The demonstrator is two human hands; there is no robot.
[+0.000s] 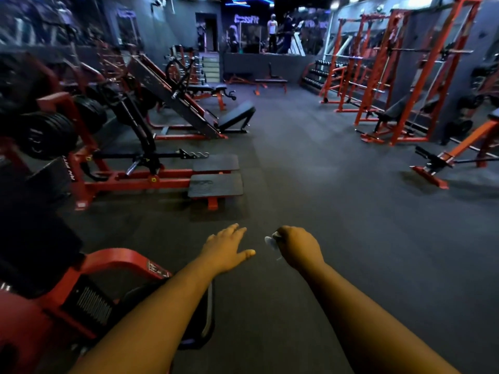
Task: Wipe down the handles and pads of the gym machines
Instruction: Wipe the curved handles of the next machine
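Note:
Both my arms reach forward over the dark rubber floor. My left hand [226,248] is open, fingers spread and straight, holding nothing. My right hand [298,245] is curled round a small pale, partly clear object [270,242] that sticks out to its left; it is blurred and I cannot tell what it is. A red machine with a black pad [197,319] lies under my left forearm at the lower left. Further ahead on the left stands a red machine with two black foot plates [216,182] and stacked weight plates [46,136].
A leg press with a black back pad [237,114] stands mid left. Orange racks [388,76] and a bench line the right wall, with a low orange frame [442,163] jutting into the floor. A flat bench [270,83] and people are far back. A wide aisle of floor [310,171] runs ahead.

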